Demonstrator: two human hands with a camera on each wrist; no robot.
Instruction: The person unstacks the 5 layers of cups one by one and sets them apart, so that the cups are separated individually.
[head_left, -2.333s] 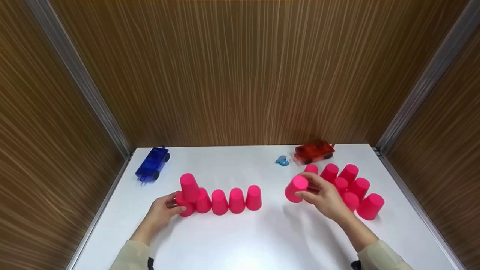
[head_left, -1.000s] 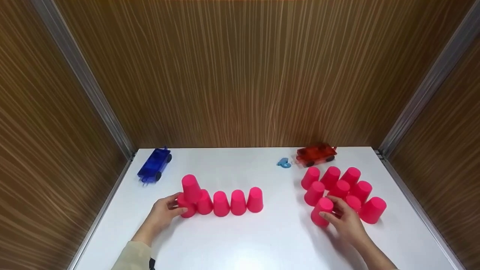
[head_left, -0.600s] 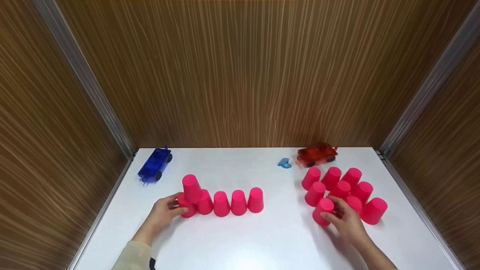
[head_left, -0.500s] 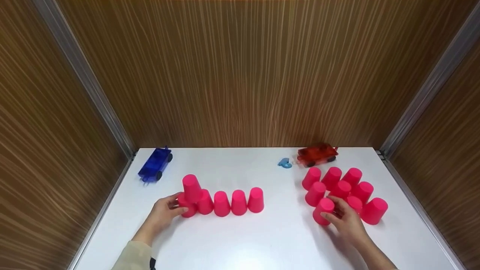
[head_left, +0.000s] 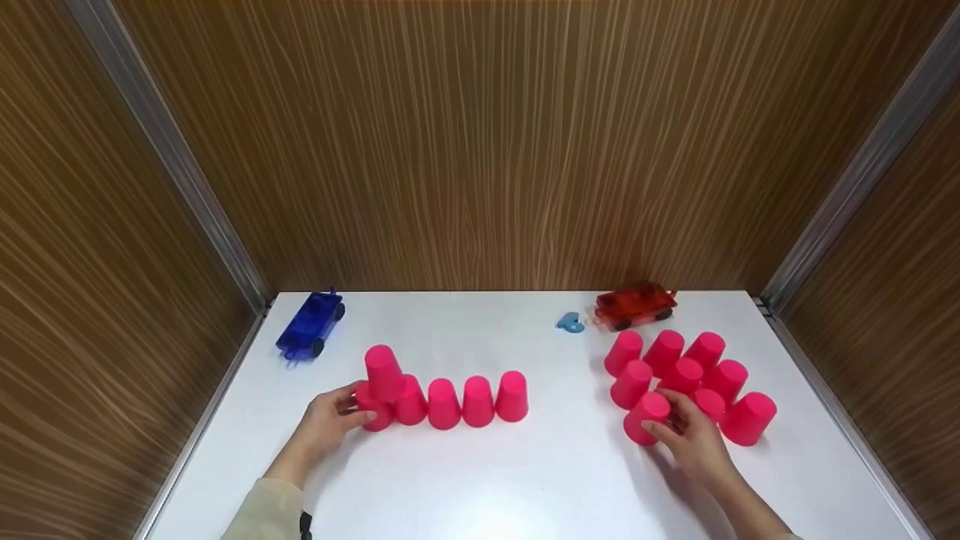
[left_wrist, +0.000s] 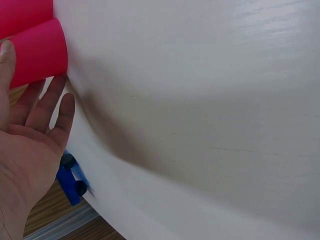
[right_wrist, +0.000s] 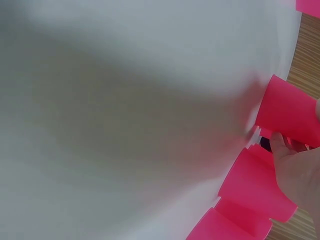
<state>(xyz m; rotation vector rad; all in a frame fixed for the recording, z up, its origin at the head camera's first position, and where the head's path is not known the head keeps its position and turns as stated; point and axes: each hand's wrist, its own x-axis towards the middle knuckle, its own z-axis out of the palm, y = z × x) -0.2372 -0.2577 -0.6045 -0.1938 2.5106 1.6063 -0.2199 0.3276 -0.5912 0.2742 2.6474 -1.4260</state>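
Upside-down pink cups stand in a row, with an upper cup [head_left: 384, 373] resting across the two leftmost. My left hand [head_left: 321, 429] holds the leftmost bottom cup [head_left: 377, 418], thumb on the near side and fingers behind. In the left wrist view that cup [left_wrist: 37, 52] lies between thumb and fingers. At the right, my right hand [head_left: 694, 435] pinches another upside-down pink cup [head_left: 643, 426] at the near left corner of a cluster. The right wrist view shows this cup [right_wrist: 290, 110] against the thumb; most fingers are hidden. Whether its rim touches the table, I cannot tell.
Several more pink cups [head_left: 681, 376] form the cluster at the right. A blue toy car [head_left: 311, 324] stands at the back left, a red toy car [head_left: 634, 304] at the back right, beside a small light-blue piece [head_left: 571, 322]. Wood-grain panels [head_left: 480, 150] enclose the white table [head_left: 450, 487].
Since the earliest frame my right hand, holding a cup, has moved right and closer to me, to the cluster's near corner. The left hand and the row have stayed put.
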